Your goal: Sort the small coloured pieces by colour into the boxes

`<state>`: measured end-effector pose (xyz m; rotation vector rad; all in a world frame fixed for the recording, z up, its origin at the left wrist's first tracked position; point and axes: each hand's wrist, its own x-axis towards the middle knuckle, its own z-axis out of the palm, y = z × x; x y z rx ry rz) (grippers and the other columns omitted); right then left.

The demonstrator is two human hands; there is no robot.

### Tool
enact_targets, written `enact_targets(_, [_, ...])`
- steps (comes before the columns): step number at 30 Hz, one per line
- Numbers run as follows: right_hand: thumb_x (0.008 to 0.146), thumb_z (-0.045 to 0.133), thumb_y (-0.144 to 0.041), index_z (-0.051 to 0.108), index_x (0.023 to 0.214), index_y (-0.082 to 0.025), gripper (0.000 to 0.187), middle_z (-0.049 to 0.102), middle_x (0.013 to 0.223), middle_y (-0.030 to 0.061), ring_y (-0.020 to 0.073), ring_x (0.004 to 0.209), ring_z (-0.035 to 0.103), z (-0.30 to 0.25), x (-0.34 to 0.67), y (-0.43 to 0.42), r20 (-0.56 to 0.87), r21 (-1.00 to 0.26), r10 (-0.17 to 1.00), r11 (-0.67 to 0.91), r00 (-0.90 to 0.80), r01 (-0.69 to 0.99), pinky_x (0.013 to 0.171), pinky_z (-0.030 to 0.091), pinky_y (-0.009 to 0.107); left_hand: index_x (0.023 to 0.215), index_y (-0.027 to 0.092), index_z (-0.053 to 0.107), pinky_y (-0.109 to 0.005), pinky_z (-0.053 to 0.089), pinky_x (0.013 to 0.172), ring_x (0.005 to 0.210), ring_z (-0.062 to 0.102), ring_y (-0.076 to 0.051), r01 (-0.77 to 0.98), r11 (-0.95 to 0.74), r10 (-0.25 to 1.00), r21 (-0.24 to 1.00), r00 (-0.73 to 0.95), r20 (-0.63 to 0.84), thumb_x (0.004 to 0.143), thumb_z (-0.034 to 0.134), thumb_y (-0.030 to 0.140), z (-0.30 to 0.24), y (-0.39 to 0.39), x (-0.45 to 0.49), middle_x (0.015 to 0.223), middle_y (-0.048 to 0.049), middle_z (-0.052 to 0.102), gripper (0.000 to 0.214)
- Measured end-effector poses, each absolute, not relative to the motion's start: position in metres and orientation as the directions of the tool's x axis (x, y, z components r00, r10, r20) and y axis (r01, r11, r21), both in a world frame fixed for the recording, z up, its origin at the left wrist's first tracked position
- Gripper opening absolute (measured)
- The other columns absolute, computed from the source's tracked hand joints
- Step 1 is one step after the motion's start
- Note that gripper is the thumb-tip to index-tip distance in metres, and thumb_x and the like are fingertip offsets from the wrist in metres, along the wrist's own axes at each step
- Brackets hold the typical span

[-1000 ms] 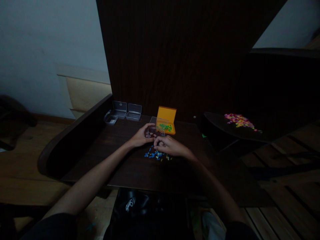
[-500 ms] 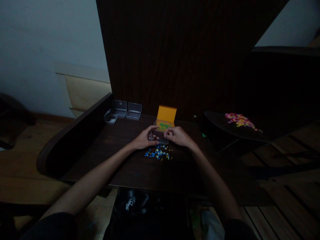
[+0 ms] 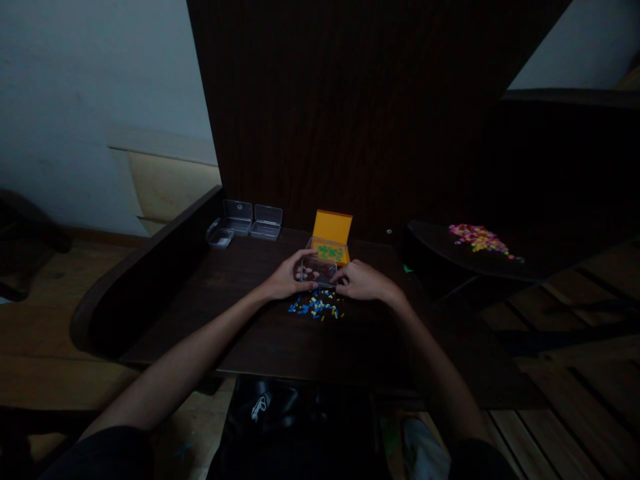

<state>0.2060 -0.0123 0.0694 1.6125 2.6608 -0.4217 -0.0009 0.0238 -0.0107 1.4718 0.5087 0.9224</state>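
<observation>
My left hand (image 3: 285,279) is closed around the left end of a small clear plastic box (image 3: 324,273), its fingers showing through the clear wall. At the box's right end my right hand (image 3: 369,281) grips the edge, thumb below and fingers above. The box's clear lid seems to stand raised at its back, though the dimness makes this hard to see. Just behind it is an orange-yellow box (image 3: 333,227) with its lid up, and small green pieces (image 3: 330,252) show there. Loose blue, yellow and white pieces (image 3: 317,307) lie scattered in front of the clear box.
Several clear open boxes (image 3: 266,223) stand at the back left of the dark wooden desk (image 3: 240,267). A pile of pink, yellow and orange pieces (image 3: 477,239) lies on a dark surface to the right. A raised wooden side panel (image 3: 150,273) bounds the left.
My right hand has shifted from a pinch over the clear box to its right end, fingers now on the edge. The clear box looks slightly tilted from before; my left hand keeps its hold.
</observation>
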Motion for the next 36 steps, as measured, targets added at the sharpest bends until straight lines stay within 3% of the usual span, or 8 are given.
enact_targets(14, [0.078, 0.064, -0.017, 0.070, 0.091, -0.014, 0.014, 0.057, 0.063, -0.0026, 0.0089, 0.056, 0.047, 0.060, 0.211, -0.011, -0.117, -0.382, 0.842, 0.451, -0.527, 0.806, 0.057, 0.030, 0.020, 0.130, 0.019, 0.044, -0.039, 0.052, 0.087, 0.093, 0.064, -0.018, -0.186, -0.154, 0.783, 0.970, 0.576, 0.235, 0.063, 0.081, 0.017, -0.009, 0.022, -0.001, 0.117, -0.0114, 0.060, 0.076])
enact_targets(18, [0.081, 0.064, -0.024, 0.071, 0.095, -0.015, 0.019, 0.059, 0.062, -0.0021, 0.0095, 0.057, 0.048, 0.058, 0.215, -0.010, -0.070, -0.380, 0.841, 0.475, -0.537, 0.794, 0.059, 0.032, 0.021, 0.129, 0.019, 0.044, -0.039, 0.052, 0.088, 0.093, 0.064, -0.017, -0.182, -0.155, 0.787, 0.971, 0.572, 0.233, 0.063, 0.081, 0.018, -0.007, 0.022, -0.002, 0.116, -0.0109, 0.060, 0.076])
enact_targets(22, [0.082, 0.062, -0.025, 0.074, 0.099, -0.016, 0.022, 0.061, 0.063, -0.0008, 0.0096, 0.056, 0.049, 0.060, 0.213, -0.013, -0.110, -0.351, 0.841, 0.466, -0.530, 0.812, 0.057, 0.032, 0.021, 0.130, 0.019, 0.044, -0.039, 0.052, 0.089, 0.093, 0.064, -0.017, -0.178, -0.135, 0.796, 0.975, 0.566, 0.213, 0.063, 0.081, 0.018, -0.007, 0.022, -0.002, 0.115, -0.0101, 0.060, 0.077])
enact_targets(32, [0.082, 0.063, -0.025, 0.075, 0.098, -0.016, 0.021, 0.069, 0.074, 0.0027, 0.0115, 0.062, 0.055, 0.056, 0.217, -0.016, -0.069, -0.385, 0.852, 0.457, -0.518, 0.802, 0.058, 0.034, 0.021, 0.130, 0.020, 0.044, -0.039, 0.052, 0.087, 0.093, 0.064, -0.018, -0.185, -0.125, 0.792, 0.975, 0.573, 0.210, 0.063, 0.081, 0.018, -0.010, 0.023, -0.001, 0.116, -0.0114, 0.059, 0.076])
enact_targets(36, [0.082, 0.061, -0.020, 0.074, 0.091, -0.015, 0.017, 0.065, 0.069, 0.0011, 0.0097, 0.058, 0.051, 0.058, 0.217, -0.017, -0.029, -0.401, 0.862, 0.454, -0.507, 0.795, 0.058, 0.032, 0.021, 0.129, 0.019, 0.044, -0.041, 0.052, 0.088, 0.092, 0.064, -0.018, -0.173, -0.129, 0.792, 0.976, 0.575, 0.206, 0.063, 0.081, 0.018, -0.010, 0.022, -0.001, 0.111, -0.0101, 0.061, 0.076])
